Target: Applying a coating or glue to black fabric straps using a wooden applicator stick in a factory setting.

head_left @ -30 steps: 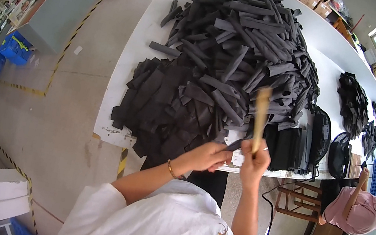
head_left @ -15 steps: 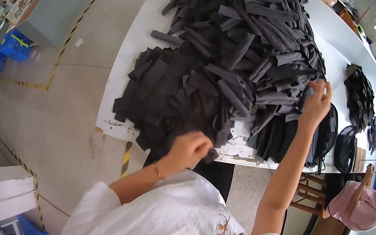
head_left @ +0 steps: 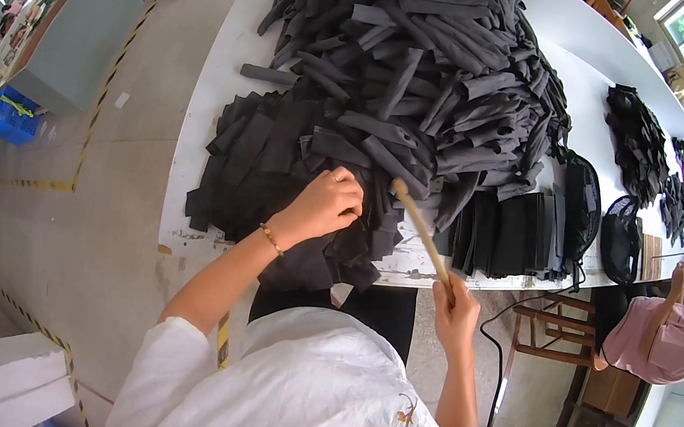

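In my right hand (head_left: 455, 311) is a light wooden stick (head_left: 425, 235) with a rounded far end; it slants up and left over the table's front edge. My left hand (head_left: 330, 201) is closed above a heap of flat dark fabric pieces (head_left: 253, 148), and what its fingers hold, if anything, is hidden. Behind this heap rises a large pile of dark grey fabric tubes (head_left: 443, 57). To the right of the stick, a row of black and grey fabric pieces (head_left: 512, 234) stands packed upright along the table's front.
A black mesh item (head_left: 579, 210) ends the upright row. The white table (head_left: 222, 55) has a raised back wall. At right, a person in pink (head_left: 659, 338) sits near a wooden stool (head_left: 555, 329). A black cord (head_left: 499, 379) hangs beside my right arm.
My right hand has come down and left from the pile's right side and now holds the wooden stick. My left hand has moved up over the flat pieces. The view has shifted slightly.
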`<state>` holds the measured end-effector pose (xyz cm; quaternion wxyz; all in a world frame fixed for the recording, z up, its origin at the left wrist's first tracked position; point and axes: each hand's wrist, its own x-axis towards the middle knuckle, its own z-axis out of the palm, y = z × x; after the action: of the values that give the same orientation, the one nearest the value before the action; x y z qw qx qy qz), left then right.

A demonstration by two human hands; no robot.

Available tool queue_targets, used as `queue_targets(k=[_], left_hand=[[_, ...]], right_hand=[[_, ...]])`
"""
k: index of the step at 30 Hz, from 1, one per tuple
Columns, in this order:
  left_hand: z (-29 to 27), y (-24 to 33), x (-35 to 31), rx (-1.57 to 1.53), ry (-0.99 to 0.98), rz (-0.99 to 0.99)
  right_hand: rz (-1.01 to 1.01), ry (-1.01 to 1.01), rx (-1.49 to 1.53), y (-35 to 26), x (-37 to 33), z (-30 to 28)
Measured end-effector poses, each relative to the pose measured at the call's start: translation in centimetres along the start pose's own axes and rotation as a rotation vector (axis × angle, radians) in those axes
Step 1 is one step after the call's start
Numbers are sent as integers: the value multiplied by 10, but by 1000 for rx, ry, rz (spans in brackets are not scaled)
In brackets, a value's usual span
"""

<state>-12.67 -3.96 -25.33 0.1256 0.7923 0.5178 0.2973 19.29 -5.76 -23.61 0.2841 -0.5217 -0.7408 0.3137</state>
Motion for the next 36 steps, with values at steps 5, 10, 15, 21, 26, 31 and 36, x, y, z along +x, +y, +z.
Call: queue_targets(k=[5,10,15,21,26,31,36], left_hand=[[-31,14,13,-287,56,-73],[-51,26,18,-313,2,-132],[-59,31,18,-351,-48,-173],[-63,34,16,-401,-118,-218],[-65,33,15,-414,-120,-211],[-65,28,13,-388,-154,-196],[-65,25,11,-390,-166,-206]], right_hand=[[-241,22,-188,-19,-12,-32],[-323,52,-344,-28,-14,-52],[-328,60,-344,-30,-10,-61],[-345,46,-367,-30,-10,-61],[-339,33,-382,-29,-10,-59],[-311,18,-340,-26,-11,-54],[-306,7,-345,-29,-10,-52]])
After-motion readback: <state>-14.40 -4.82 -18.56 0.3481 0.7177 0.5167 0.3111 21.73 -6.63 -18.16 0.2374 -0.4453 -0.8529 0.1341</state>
